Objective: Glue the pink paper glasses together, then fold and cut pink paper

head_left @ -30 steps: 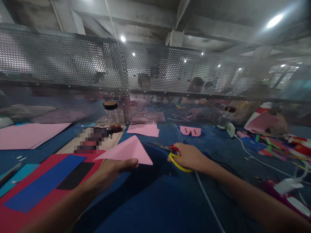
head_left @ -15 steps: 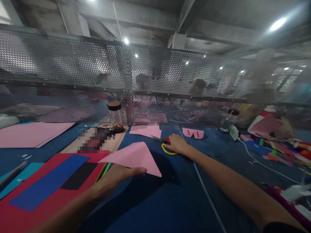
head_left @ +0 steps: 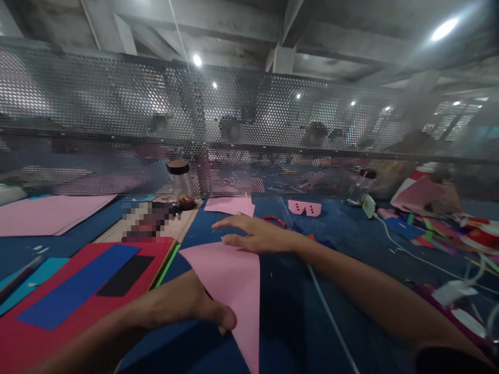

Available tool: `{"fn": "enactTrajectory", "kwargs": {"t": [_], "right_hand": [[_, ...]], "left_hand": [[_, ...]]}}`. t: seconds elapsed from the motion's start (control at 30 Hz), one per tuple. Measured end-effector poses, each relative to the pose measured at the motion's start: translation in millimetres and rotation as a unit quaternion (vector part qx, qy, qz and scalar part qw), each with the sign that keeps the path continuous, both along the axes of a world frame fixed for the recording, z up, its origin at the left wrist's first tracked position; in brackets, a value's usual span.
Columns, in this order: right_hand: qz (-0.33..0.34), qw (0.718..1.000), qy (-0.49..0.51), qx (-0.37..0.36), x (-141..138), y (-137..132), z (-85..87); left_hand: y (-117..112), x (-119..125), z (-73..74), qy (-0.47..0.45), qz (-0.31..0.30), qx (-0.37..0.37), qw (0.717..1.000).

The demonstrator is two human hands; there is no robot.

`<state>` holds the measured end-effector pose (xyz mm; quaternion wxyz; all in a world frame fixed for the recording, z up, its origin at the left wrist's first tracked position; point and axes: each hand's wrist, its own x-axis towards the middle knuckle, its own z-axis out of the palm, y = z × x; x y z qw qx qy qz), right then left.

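A pointed sheet of pink paper is pinched in my left hand, its thumb on top and the other fingers hidden underneath. Over the far edge of that sheet is my right hand, fingers apart and holding nothing; I cannot tell whether it touches the paper. Just behind the right hand lie the scissors, whose red handle shows while the rest is mostly covered. Farther back, another pink paper piece rests on the blue table. A small pink cutout with black dots stands to its right.
Red sheets carry a blue strip and a black strip at left. A jar and a second jar stand before the perforated metal screen. Paper scraps and a white cable lie right.
My right hand has let go of the scissors and moved left to the pink sheet. My left hand has turned the sheet, so its point now faces toward me.
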<state>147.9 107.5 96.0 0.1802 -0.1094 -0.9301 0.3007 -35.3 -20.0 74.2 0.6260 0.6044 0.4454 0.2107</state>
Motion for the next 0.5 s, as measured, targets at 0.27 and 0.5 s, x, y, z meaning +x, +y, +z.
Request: {"fn": "enactTrajectory", "kwargs": {"t": [0.27,0.5], "right_hand": [[0.020,0.971,-0.022,-0.239,-3,0,-0.1],[-0.025,0.944,0.047,-0.325,19,-2,-1.6]], "left_hand": [[-5,2,1.4,-0.107,-0.031,-0.110,0.988],[-3,1,2.5,-0.130,-0.041,-0.095,0.986]]}}
